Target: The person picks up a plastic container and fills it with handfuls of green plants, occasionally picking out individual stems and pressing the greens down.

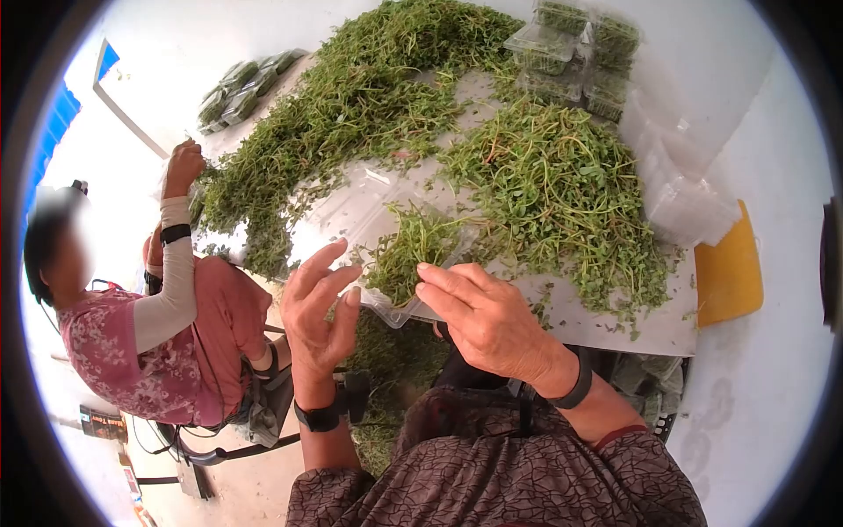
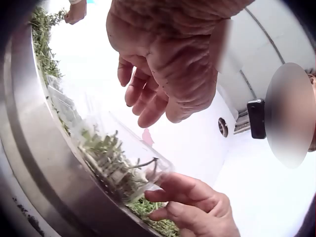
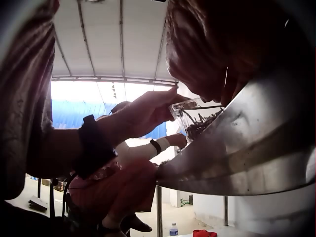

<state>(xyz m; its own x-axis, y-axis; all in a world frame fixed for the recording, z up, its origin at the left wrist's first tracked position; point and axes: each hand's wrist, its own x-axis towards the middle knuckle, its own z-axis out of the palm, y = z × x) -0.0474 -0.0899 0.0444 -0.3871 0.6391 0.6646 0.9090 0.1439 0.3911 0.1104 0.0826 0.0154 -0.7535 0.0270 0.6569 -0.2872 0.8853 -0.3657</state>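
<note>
An open clear plastic box [image 1: 397,314] packed with green leafy stems [image 1: 408,250] sits at the table's near edge, its clear lid [image 1: 356,202] folded back. My left hand [image 1: 318,312] hovers just left of the box, fingers spread and loosely bent, holding nothing. From the right, my right hand [image 1: 492,329] reaches over the box's near side, fingertips at the greens. In the left wrist view, the fingers of my right hand [image 2: 202,205] lie at the box's end, a gap showing between thumb and fingers. Cut stem ends [image 2: 116,165] show through the wall.
Large heaps of loose greens [image 1: 562,202] cover much of the table [image 1: 615,332]. Filled boxes [image 1: 580,66] are stacked at the back right, beside nested clear boxes [image 1: 685,193]. More filled packs [image 1: 246,88] lie far left. Another person [image 1: 140,325] sits at the left, hands at the greens.
</note>
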